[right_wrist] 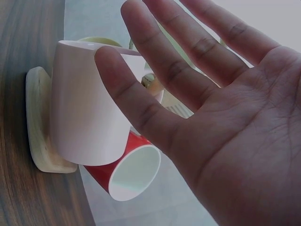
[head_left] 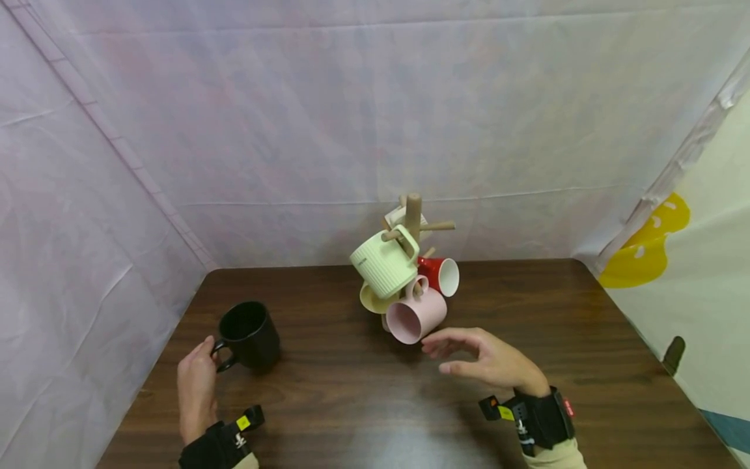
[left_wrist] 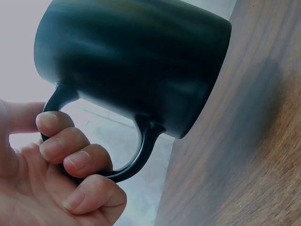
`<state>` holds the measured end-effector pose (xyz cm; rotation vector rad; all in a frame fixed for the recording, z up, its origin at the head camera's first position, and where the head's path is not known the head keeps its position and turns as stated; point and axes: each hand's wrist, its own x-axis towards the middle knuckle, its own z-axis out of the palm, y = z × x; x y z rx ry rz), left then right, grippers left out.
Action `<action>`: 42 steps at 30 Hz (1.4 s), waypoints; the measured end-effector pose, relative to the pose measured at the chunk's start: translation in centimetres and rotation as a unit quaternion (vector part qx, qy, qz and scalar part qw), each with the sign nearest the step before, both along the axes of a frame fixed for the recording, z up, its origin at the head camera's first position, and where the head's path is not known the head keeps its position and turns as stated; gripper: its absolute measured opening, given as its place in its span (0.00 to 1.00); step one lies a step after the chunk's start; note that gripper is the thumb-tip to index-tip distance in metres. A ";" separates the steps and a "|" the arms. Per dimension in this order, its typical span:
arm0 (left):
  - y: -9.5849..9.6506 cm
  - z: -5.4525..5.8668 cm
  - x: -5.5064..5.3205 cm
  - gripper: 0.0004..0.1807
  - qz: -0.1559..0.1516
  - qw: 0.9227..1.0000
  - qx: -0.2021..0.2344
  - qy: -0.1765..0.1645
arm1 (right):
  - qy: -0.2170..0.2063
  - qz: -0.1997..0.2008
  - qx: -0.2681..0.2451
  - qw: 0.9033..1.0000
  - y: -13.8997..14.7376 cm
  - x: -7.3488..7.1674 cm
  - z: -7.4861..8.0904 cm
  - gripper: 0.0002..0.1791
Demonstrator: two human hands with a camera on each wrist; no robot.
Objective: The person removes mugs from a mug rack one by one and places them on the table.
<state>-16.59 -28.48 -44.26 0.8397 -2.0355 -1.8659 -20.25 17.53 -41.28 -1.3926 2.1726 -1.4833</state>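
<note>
Your left hand (head_left: 197, 379), fingers clamped on handle (left_wrist: 146, 145) of black mug (head_left: 258, 344), your right hand (head_left: 491, 358), fingers apart, near pink mug (head_left: 430, 309)

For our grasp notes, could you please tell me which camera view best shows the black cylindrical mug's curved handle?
The left wrist view: the curved black handle appears large there, gripped by the left hand. The head view shows it smaller; the right wrist view omits it.

The left wrist view crops the black mug (left_wrist: 131, 56).
</note>
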 end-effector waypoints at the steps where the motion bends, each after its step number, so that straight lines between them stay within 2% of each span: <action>1: 0.0 0.0 0.0 0.28 0.000 1.000 0.000 -0.001 | 0.000 0.000 0.000 1.000 0.0 0.0 0.0 0.21; 4: -0.1 -0.1 0.0 0.28 0.002 1.000 -0.004 0.000 | -0.002 0.000 -0.001 1.000 0.0 -0.1 0.0 0.22; 9: 0.1 -0.1 -0.2 0.27 0.028 0.999 -0.008 0.014 | -0.001 -0.001 0.001 1.000 0.0 -0.1 0.0 0.21; 14: 0.0 -0.2 -0.3 0.27 0.048 0.999 -0.013 0.014 | 0.005 -0.005 0.004 1.000 0.0 -0.1 0.0 0.21; 21: -0.4 -0.4 -0.3 0.28 0.056 0.998 -0.021 0.003 | 0.012 -0.006 0.002 1.000 0.0 -0.1 0.0 0.22; 33: -0.6 -0.5 -0.3 0.27 0.068 0.997 -0.031 -0.007 | -0.022 -0.015 0.012 1.000 0.1 0.0 0.2 0.21; 42: -0.9 -0.7 -0.3 0.27 0.077 0.996 -0.041 -0.015 | 0.006 -0.010 0.006 1.000 0.2 -0.1 0.1 0.22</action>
